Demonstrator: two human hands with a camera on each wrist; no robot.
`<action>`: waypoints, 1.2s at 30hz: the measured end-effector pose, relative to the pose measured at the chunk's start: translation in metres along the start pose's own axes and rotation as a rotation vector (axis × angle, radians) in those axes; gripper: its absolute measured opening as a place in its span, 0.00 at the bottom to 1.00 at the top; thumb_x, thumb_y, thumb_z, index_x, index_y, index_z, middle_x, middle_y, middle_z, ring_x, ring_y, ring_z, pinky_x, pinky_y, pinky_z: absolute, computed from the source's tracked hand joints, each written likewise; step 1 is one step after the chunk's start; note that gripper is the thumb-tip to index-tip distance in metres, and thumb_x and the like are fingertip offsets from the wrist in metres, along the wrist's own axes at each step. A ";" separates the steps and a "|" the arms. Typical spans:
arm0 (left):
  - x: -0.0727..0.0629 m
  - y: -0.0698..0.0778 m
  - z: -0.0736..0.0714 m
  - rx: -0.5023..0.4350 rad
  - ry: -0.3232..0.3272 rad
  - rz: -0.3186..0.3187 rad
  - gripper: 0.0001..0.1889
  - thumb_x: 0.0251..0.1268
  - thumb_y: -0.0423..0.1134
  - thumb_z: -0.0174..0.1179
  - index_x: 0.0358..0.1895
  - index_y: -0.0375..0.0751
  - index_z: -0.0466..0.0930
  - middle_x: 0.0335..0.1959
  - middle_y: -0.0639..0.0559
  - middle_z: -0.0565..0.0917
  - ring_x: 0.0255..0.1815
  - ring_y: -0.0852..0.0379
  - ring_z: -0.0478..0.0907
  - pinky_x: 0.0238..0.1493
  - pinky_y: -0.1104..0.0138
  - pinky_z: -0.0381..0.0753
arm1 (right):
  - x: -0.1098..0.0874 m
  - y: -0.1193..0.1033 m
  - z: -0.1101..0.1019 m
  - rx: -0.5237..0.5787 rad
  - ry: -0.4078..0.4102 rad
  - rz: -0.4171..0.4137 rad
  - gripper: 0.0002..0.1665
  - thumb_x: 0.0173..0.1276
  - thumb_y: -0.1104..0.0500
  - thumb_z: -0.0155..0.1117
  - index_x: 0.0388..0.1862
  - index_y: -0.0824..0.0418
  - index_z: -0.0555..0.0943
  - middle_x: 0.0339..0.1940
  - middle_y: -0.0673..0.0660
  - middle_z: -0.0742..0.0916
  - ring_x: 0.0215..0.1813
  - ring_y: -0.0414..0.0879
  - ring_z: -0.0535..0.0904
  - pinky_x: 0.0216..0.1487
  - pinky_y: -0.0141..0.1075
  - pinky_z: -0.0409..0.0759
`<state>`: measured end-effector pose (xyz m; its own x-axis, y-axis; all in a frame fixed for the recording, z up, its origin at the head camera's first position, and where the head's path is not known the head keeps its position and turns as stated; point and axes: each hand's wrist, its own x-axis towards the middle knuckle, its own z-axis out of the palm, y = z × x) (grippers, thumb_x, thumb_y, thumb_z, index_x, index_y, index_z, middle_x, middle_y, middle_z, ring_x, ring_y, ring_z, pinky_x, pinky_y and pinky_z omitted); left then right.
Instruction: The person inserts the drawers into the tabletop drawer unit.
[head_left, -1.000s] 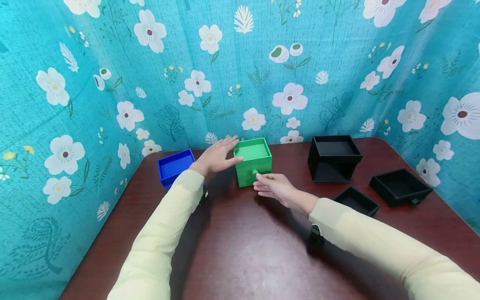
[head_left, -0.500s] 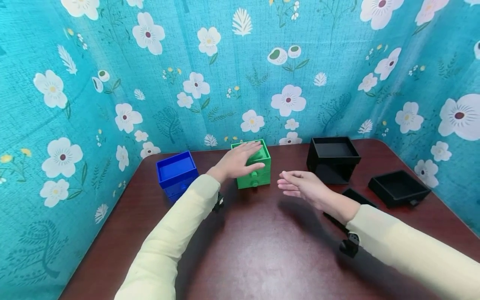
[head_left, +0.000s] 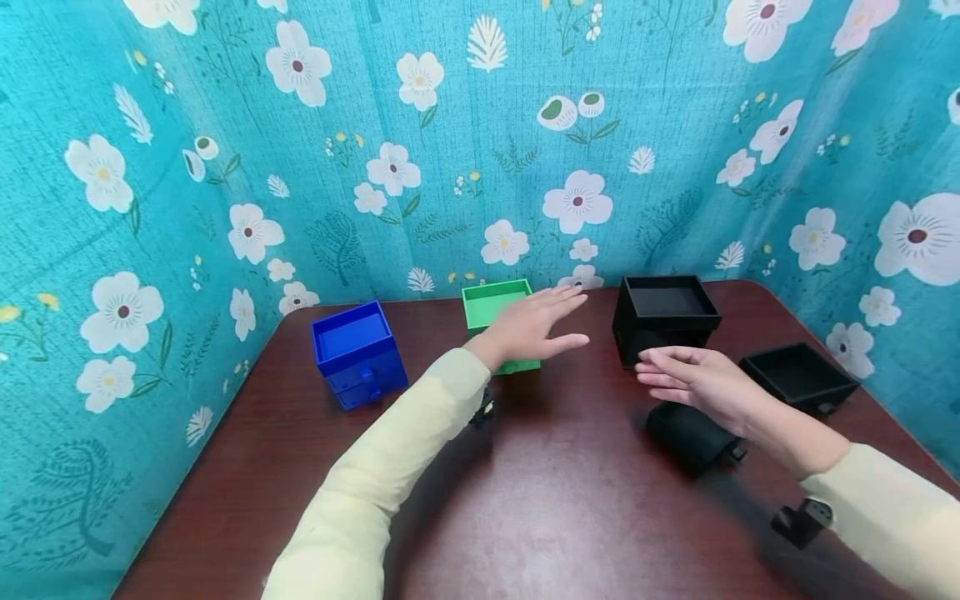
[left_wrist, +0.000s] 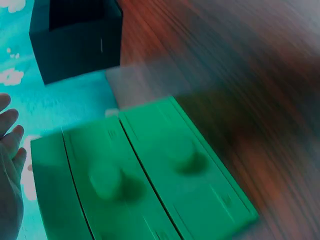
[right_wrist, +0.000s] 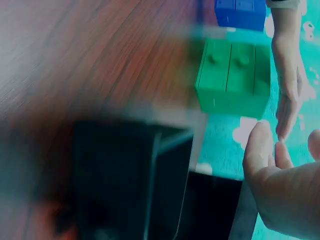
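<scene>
My left hand (head_left: 532,323) is held out with straight fingers. In the head view it covers part of the bright green two-drawer box (head_left: 486,310) and holds nothing. In the left wrist view, both drawers of the green box (left_wrist: 135,170) look closed, with round knobs on their fronts. Its fingers (left_wrist: 11,130) show at that view's left edge. My right hand (head_left: 701,383) has relaxed fingers with nothing between them. It overlaps a loose black drawer (head_left: 686,437) in the head view. Behind it stands a black cabinet (head_left: 671,321) with an open front, partly hidden by the fingers.
A blue two-drawer box (head_left: 360,358) stands at the left. Another black drawer (head_left: 798,375) lies at the right of the dark red tabletop (head_left: 540,500). A blue floral curtain (head_left: 450,167) hangs behind the table.
My right hand has left the green box's knob and moved right, over the loose black drawer. My left hand has moved right, from beside the green box to across it.
</scene>
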<state>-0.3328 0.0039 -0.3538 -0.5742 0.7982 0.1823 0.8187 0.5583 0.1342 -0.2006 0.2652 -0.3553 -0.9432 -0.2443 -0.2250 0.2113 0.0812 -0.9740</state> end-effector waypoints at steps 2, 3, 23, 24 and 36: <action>0.010 0.008 0.005 -0.004 -0.003 0.013 0.39 0.70 0.65 0.45 0.77 0.47 0.54 0.77 0.53 0.54 0.77 0.59 0.46 0.72 0.73 0.39 | -0.009 0.004 -0.013 0.006 0.005 -0.005 0.42 0.75 0.49 0.55 0.72 0.77 0.55 0.51 0.49 0.85 0.53 0.41 0.82 0.54 0.40 0.79; 0.015 0.012 0.008 -0.001 -0.004 0.021 0.39 0.71 0.65 0.44 0.77 0.47 0.54 0.77 0.53 0.53 0.77 0.59 0.46 0.71 0.74 0.38 | -0.013 0.006 -0.020 0.007 0.006 -0.008 0.41 0.76 0.50 0.55 0.72 0.77 0.55 0.50 0.48 0.85 0.53 0.42 0.82 0.53 0.39 0.80; 0.086 0.050 0.041 0.071 -0.114 -0.069 0.40 0.72 0.68 0.32 0.79 0.50 0.43 0.79 0.57 0.42 0.77 0.64 0.32 0.70 0.74 0.28 | -0.069 0.046 -0.112 0.087 -0.053 0.112 0.15 0.78 0.62 0.49 0.48 0.47 0.82 0.50 0.52 0.86 0.51 0.46 0.84 0.52 0.44 0.80; 0.088 0.049 0.042 0.076 -0.112 -0.077 0.40 0.72 0.68 0.31 0.79 0.49 0.43 0.79 0.57 0.43 0.77 0.64 0.32 0.71 0.74 0.28 | -0.069 0.049 -0.114 0.074 -0.046 0.135 0.13 0.78 0.61 0.50 0.50 0.49 0.82 0.50 0.52 0.86 0.51 0.46 0.84 0.52 0.44 0.80; 0.093 0.043 0.048 0.069 -0.112 -0.093 0.37 0.76 0.63 0.29 0.79 0.45 0.43 0.79 0.53 0.44 0.77 0.62 0.34 0.70 0.74 0.26 | -0.069 0.082 -0.114 0.061 -0.203 0.269 0.24 0.79 0.59 0.48 0.62 0.78 0.70 0.52 0.60 0.85 0.52 0.46 0.83 0.54 0.46 0.80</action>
<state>-0.3508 0.1125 -0.3784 -0.6466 0.7603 0.0615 0.7625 0.6423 0.0775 -0.1476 0.3987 -0.4165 -0.7827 -0.4097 -0.4687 0.4665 0.1124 -0.8773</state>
